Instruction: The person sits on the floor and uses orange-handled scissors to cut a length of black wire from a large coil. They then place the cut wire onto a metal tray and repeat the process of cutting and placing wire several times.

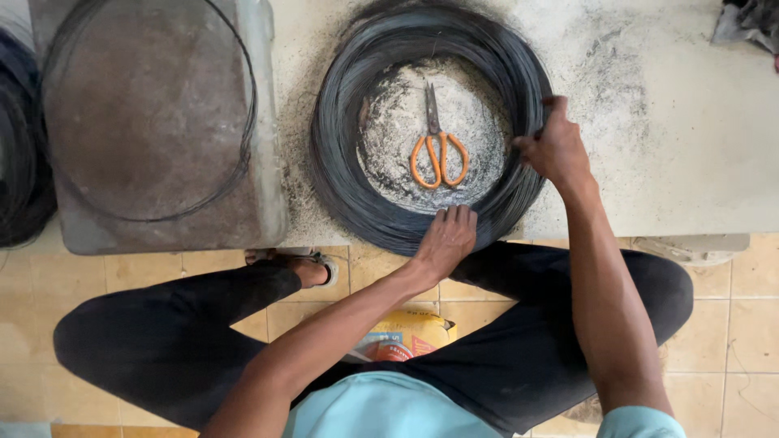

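Observation:
A thick coil of dark wire [341,154] lies flat on a pale concrete slab [698,162]. Orange-handled scissors [438,146] rest inside the coil's ring on dusty concrete. My left hand [446,238] presses flat on the coil's near edge, fingers spread over the strands. At the coil's right side my right hand [556,146] pinches the wire strands, fingers curled around them. I sit cross-legged in dark trousers on a tiled floor.
A second slab [264,162] at left carries a single loose wire loop [243,154] on a rusty brown patch. Another dark coil [20,162] shows at the far left edge. A yellow printed bag [410,332] lies under my legs. Dark cloth [751,20] sits top right.

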